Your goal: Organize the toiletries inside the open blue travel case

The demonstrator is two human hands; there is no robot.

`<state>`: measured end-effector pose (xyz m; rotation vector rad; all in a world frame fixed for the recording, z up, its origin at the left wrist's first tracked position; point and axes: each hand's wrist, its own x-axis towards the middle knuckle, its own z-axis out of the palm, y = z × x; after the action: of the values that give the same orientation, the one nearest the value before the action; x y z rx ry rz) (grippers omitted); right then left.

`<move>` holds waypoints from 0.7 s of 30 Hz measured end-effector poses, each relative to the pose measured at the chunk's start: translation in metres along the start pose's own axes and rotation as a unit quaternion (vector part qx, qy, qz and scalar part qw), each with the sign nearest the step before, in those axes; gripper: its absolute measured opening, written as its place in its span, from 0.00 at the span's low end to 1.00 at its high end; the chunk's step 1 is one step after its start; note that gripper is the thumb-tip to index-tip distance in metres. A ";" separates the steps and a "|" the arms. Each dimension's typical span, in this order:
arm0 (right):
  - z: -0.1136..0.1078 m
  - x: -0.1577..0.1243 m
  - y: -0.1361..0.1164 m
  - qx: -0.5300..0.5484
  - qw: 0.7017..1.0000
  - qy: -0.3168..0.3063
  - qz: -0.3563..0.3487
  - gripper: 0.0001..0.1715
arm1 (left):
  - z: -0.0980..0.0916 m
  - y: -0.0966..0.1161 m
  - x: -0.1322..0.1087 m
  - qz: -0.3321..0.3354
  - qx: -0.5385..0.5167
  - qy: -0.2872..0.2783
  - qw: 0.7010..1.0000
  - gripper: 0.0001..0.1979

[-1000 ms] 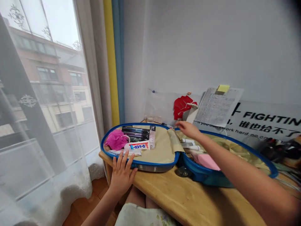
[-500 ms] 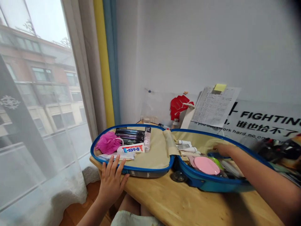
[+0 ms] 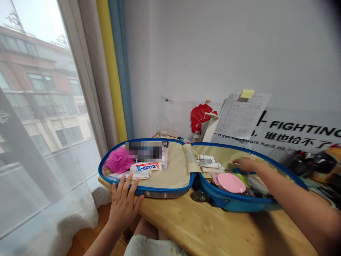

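A small blue-edged suitcase (image 3: 165, 190) lies spread wide on the wooden table, its two halves side by side. My left hand (image 3: 123, 199) rests on the front rim of the left half, fingers spread, holding nothing. By it lie a white packet (image 3: 135, 175), a toothpaste box (image 3: 149, 166) and a pink bath puff (image 3: 119, 160). My right hand (image 3: 244, 164) reaches into the right half; its fingers are mostly hidden and blurred, so any hold is unclear. Close to it are a pink round item (image 3: 231, 182), a green item (image 3: 242, 177) and several white tubes (image 3: 209, 162).
Blurred dark items (image 3: 306, 165) crowd the right side behind the suitcase. A glass bottle (image 3: 196, 136) and a white stand (image 3: 210, 128) are behind it. Curtains (image 3: 106, 71) hang at the left. The table's front edge (image 3: 157, 227) runs above my lap.
The whole view has shifted slightly. My right hand has moved a little left and up inside the right half. My left hand stays on the rim.
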<state>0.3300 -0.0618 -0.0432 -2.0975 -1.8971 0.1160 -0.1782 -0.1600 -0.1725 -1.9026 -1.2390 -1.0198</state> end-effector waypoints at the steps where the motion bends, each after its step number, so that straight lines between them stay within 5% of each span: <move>1: -0.001 0.001 -0.006 0.001 0.999 -0.035 -0.001 0.12 | 0.000 0.000 0.000 0.000 0.000 -0.001 1.000 0.33; 6: -0.015 -0.011 -0.040 0.039 0.981 -0.183 -0.042 0.11 | 0.001 -0.001 -0.003 -0.014 -0.009 -0.008 1.000 0.33; 9: -0.022 -0.031 -0.051 0.060 0.969 -0.232 -0.064 0.20 | 0.001 0.000 -0.003 -0.023 -0.018 -0.011 1.000 0.32; 15: -0.018 -0.053 -0.048 0.048 0.972 -0.223 -0.060 0.32 | 0.000 0.001 -0.002 -0.028 -0.029 -0.008 0.999 0.32; 21: -0.029 -0.053 -0.046 0.075 0.973 -0.212 -0.049 0.17 | -0.002 0.002 -0.002 -0.030 -0.023 -0.015 0.999 0.31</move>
<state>0.2870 -0.1158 -0.0105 -1.9891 -2.1397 0.7119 -0.1769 -0.1630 -0.1734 -1.9315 -1.3074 -1.0627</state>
